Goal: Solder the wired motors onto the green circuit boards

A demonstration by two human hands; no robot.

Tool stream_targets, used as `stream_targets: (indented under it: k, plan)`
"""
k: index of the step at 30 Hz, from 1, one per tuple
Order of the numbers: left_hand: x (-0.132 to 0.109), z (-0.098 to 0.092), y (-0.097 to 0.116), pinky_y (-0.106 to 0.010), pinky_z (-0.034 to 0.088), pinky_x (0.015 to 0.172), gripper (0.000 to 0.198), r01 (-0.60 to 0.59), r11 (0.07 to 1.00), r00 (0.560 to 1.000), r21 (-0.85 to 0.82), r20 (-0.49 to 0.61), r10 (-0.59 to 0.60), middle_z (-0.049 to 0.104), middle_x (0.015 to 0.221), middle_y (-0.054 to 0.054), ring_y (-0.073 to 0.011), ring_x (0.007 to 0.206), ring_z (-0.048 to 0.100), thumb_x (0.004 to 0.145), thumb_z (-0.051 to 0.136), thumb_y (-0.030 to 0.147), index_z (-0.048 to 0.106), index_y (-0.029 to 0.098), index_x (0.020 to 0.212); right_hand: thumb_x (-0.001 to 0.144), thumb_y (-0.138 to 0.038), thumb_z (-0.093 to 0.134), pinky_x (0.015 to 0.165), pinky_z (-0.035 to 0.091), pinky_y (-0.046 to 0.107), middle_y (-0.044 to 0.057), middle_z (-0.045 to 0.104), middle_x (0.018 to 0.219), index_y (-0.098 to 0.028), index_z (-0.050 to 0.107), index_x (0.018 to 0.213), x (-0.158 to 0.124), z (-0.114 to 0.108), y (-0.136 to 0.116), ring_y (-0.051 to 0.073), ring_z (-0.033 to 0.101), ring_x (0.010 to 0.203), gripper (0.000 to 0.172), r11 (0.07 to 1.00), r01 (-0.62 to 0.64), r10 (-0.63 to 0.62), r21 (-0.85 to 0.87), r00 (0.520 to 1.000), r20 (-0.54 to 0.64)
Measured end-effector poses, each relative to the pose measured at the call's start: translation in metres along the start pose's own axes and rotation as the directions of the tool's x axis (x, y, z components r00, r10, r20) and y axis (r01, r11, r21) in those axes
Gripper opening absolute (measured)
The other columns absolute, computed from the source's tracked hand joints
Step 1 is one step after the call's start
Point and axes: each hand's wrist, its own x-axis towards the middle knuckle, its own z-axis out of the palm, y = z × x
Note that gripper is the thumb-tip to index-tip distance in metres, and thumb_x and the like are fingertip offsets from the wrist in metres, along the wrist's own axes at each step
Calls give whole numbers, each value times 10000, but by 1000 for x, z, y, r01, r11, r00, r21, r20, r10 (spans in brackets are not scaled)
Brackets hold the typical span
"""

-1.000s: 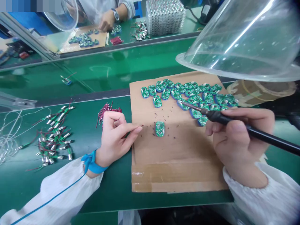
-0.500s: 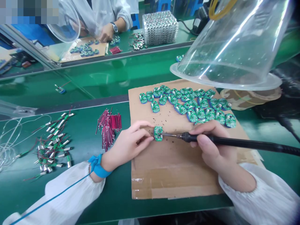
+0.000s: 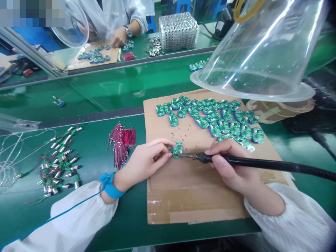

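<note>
My left hand pinches a small green circuit board by its edge against the cardboard sheet. My right hand grips a black soldering iron, whose metal tip touches the lower edge of that board. Many more green circuit boards lie in a loose group on the cardboard, just above my right hand. Dark specks of debris are scattered around them. A blue strap circles my left wrist.
A bundle of red wires and a heap of small wired metal cylinders lie left of the cardboard. A transparent plastic dome hangs over the boards. Across a green belt, a co-worker's hand works among similar parts.
The board now stands a little higher and tilted, with the iron tip still at its lower edge. My right hand has shifted slightly left, and a board near it lies askew.
</note>
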Motion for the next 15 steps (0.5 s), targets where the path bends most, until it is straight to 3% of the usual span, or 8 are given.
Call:
stream_targets:
  k: [15]
  plan:
    - [0, -1, -1, -250, 420, 624, 131, 16, 1000, 1000, -21, 17, -15, 687, 1274, -16, -62, 624, 517, 993, 582, 225, 634, 188, 879, 951, -254, 643, 571, 466, 314, 15, 662, 795, -262, 637, 1031, 0, 0, 0, 170, 614, 655, 81, 1000, 1, 0, -15, 1000, 28]
